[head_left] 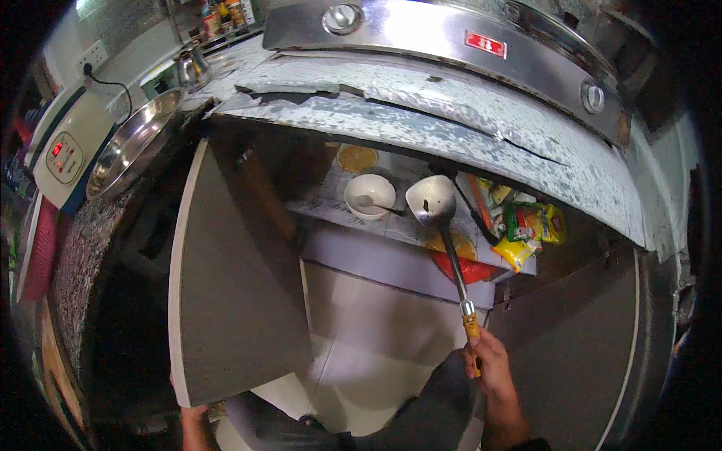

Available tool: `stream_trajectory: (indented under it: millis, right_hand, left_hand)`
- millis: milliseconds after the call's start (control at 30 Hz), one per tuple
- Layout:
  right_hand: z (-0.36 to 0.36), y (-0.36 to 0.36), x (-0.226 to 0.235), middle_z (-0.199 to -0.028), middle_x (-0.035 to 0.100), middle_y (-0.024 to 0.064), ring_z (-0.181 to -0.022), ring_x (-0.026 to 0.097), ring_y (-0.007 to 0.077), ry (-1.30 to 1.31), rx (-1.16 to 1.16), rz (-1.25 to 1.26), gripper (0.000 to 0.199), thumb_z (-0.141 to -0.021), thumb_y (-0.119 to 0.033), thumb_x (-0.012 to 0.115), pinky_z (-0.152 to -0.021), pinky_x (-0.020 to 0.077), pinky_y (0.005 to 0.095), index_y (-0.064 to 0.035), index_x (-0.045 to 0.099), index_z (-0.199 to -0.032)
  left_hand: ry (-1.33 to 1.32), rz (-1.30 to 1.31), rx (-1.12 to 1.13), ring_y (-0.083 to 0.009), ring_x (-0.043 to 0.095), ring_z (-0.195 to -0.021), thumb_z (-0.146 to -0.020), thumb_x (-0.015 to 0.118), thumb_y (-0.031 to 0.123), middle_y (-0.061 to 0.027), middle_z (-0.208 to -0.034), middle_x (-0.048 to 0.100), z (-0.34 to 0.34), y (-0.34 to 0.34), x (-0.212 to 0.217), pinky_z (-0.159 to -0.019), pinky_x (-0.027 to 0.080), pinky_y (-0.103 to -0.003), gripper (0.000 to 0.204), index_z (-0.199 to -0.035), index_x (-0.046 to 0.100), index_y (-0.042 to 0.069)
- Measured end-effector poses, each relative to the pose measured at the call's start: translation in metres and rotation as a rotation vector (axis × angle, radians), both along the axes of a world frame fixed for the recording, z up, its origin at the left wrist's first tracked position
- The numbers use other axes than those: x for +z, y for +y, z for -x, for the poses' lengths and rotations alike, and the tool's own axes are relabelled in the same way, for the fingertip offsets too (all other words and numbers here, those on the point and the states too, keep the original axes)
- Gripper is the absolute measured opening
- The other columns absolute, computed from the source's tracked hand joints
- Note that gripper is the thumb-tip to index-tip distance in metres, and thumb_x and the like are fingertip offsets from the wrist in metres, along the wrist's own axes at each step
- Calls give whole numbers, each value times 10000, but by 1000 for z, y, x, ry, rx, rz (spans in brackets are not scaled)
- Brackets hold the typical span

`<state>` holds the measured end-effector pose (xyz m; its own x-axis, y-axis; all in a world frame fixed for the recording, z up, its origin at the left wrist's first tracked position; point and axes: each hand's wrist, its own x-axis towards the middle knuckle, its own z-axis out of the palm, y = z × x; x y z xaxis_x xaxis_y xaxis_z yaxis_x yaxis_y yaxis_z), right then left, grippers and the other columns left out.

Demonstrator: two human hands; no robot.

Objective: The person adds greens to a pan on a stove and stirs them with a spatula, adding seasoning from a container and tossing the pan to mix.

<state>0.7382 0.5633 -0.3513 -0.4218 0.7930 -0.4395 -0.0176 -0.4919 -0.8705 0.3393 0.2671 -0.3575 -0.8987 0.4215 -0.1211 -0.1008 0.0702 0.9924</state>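
My right hand (490, 362) is wrapped round the yellow handle of a metal wok spatula (432, 201). Its broad head points up into the open cabinet, and a dark bit clings to it. Beside the spatula head, on the cabinet shelf (331, 204), stands a white bowl (366, 186) with a spoon (366, 201) in it. At the lower left, my left hand (195, 415) is at the bottom corner of the grey cabinet door (237, 286), which stands open. The door hides most of its fingers, but it appears to grip the edge.
Colourful food packets (535, 225) lie at the shelf's right, with a red bag (466, 267) below. Above runs a cracked, speckled countertop (429, 94) holding a steel gas stove (429, 30). A second door (571, 338) is open on the right. A metal basin (135, 146) leans beside a cream appliance (71, 154).
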Motion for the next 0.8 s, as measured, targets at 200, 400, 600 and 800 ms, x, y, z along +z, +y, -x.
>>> stream_trajectory:
  millis: [200, 400, 600, 800]
  right_hand:
    - [-5, -7, 3, -554, 461, 42, -370, 391, 94, 80, -32, 89, 324, -886, -226, 475, -341, 305, 211, -23, 473, -1139]
    - [-16, -21, 24, -539, 450, 31, -376, 390, 98, 50, -14, 117, 331, -868, -217, 497, -341, 309, 215, -17, 480, -1133]
    - [-30, -65, 115, -542, 459, 21, -397, 408, 95, -140, 1, 359, 366, -859, -214, 514, -344, 313, 217, -10, 480, -1161]
    - [-75, -115, 304, -539, 413, -46, -395, 314, 54, -164, 417, 78, 454, -948, -325, 440, -396, 295, 233, -79, 409, -1328]
  left_hand:
    - [276, 252, -130, -137, 581, -765, -833, 552, 233, -53, -873, 603, 32, -15, 9, -656, 485, -291, 282, -1011, 577, 15]
    - [46, 186, 10, -114, 564, -679, -817, 560, 221, -30, -816, 608, 14, 11, 37, -600, 463, -263, 248, -924, 608, 3]
    - [453, 145, -533, -166, 583, -833, -690, 617, -83, -83, -918, 573, 10, 20, 46, -678, 475, -256, 251, -914, 579, 22]
    - [143, 235, -561, -187, 602, -866, -770, 633, 25, -69, -879, 593, -81, 110, 84, -768, 488, -291, 158, -921, 586, 26]
